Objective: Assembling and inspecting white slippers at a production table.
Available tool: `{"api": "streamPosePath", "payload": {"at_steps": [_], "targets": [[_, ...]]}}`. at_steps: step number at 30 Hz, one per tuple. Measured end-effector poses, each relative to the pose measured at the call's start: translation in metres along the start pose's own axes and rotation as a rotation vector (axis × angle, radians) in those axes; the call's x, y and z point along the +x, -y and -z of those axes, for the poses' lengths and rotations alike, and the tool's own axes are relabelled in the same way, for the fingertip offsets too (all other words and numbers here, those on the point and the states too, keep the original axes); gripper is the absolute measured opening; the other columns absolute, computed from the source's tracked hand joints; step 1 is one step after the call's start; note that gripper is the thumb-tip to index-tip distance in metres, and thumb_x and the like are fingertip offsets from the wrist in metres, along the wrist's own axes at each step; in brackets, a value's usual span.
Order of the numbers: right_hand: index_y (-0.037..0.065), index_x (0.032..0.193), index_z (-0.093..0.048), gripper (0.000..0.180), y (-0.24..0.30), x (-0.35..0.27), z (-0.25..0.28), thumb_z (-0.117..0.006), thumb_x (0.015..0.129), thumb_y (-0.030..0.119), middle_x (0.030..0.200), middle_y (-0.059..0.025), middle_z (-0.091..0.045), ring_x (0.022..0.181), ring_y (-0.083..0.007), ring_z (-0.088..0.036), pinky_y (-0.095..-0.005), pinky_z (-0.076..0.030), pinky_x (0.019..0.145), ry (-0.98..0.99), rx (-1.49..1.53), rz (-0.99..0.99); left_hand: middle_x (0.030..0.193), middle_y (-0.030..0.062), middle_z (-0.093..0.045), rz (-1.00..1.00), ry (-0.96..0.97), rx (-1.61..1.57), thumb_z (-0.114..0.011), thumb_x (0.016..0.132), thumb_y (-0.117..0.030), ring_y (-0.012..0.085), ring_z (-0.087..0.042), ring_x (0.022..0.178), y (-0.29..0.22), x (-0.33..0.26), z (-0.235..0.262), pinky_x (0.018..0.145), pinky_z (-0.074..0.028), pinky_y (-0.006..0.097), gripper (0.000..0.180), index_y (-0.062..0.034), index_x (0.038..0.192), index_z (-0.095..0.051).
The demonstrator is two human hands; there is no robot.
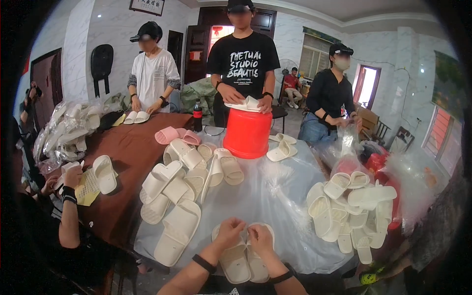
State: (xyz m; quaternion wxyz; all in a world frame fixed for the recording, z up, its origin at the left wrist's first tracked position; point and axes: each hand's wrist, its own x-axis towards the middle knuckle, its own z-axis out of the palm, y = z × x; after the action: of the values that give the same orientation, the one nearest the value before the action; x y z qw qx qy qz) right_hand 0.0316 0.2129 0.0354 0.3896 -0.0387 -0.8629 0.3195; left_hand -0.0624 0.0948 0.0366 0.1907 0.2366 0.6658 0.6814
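A pair of cream slide slippers lies side by side at the near edge of the table, the left slipper (233, 264) touching the right slipper (257, 268). My left hand (229, 233) is above the upper part of the left one, its fingers bent and pinched together. Close beside it, my right hand (260, 239) is over the other slipper, also with curled, pinched fingers. The fingertips of both hands nearly meet between the slippers. Whatever they may hold is too small to make out.
Loose cream slippers (178, 231) are heaped to my left, with pink slippers (167, 135) behind. More slippers (322, 211) pile up at right beside clear plastic bags (410, 182). An upturned red bucket (247, 132) stands mid-table; co-workers handle slippers around the table.
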Motion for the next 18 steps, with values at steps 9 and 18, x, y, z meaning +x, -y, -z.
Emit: {"api": "streamPosePath", "payload": {"at_steps": [9,18], "targets": [[0.007,0.084,-0.060,0.004,0.004,0.001,0.003,-0.060,0.081,0.010,0.077,-0.0097,-0.060,0.071,-0.0277,-0.056,-0.0381,-0.044,0.062,0.027,-0.028,-0.018,0.077,0.0059,-0.065,0.009,-0.066,0.068,-0.062,0.084,-0.022,0.0114,-0.057,0.071,-0.008,-0.004,-0.002,0.065,-0.046,0.027,0.025,0.0025,0.088,-0.063],[0.008,0.089,-0.060,0.009,0.001,-0.004,0.004,-0.061,0.080,0.010,0.082,-0.0110,-0.061,0.077,-0.0293,-0.057,-0.0394,-0.045,0.067,0.043,-0.021,-0.066,0.074,0.0031,-0.062,0.010,-0.047,0.032,-0.062,0.085,-0.020,0.0103,-0.054,0.068,0.005,-0.001,-0.006,0.063,-0.044,0.025,0.021,0.0009,0.086,-0.063]]}}
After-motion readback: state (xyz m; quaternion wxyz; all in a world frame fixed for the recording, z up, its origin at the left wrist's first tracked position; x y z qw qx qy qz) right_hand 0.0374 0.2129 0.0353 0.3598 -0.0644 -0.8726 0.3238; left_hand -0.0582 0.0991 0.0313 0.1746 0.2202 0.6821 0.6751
